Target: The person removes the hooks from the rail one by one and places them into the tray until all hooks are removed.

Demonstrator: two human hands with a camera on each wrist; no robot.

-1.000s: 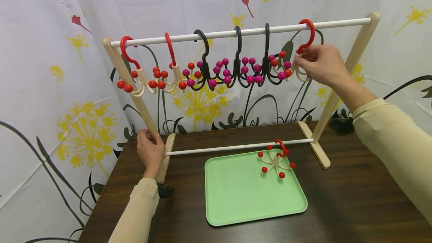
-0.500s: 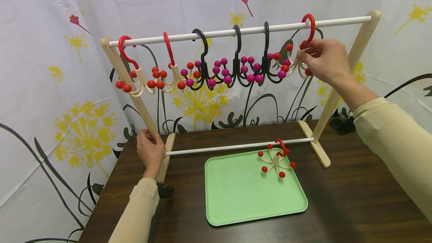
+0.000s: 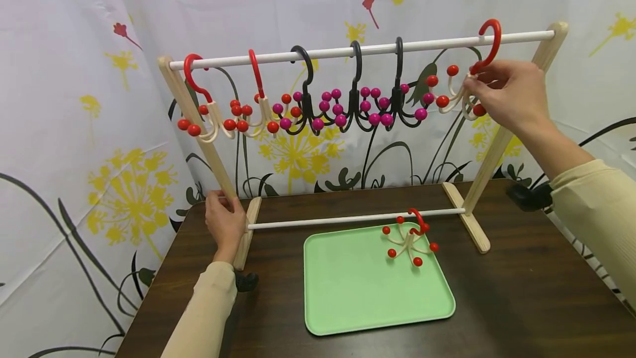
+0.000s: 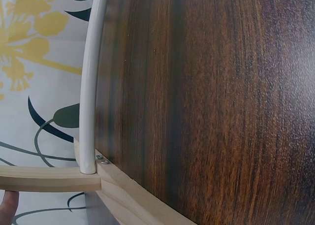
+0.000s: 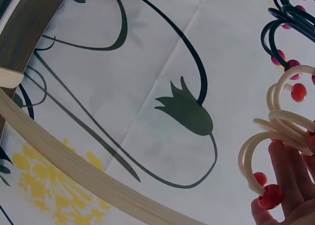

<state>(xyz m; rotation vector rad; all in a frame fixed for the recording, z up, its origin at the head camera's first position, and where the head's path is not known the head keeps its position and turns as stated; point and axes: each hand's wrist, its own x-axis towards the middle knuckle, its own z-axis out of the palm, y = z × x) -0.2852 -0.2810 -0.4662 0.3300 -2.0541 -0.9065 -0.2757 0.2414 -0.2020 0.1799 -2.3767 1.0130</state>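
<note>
A glossy white rod point(image 4: 89, 87) runs beside the edge of the dark wood-grain tabletop point(image 4: 211, 107) nearest the floral curtain point(image 4: 54, 87), printed in yellow and dark green. The rod's end meets a pale wooden upright point(image 4: 49, 179), joined to a wooden foot point(image 4: 130, 195) with small metal fasteners point(image 4: 105, 161). One finger of the left hand point(image 4: 8, 209) touches the upright.

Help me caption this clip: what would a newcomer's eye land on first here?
Likely the white rail, with two red-hooked hangers at the left and three black hangers with magenta balls midway. Toward its right end, the right hand holds a third red-hooked hanger. Below, a bright green tray on the dark table bears one more hanger.
</note>
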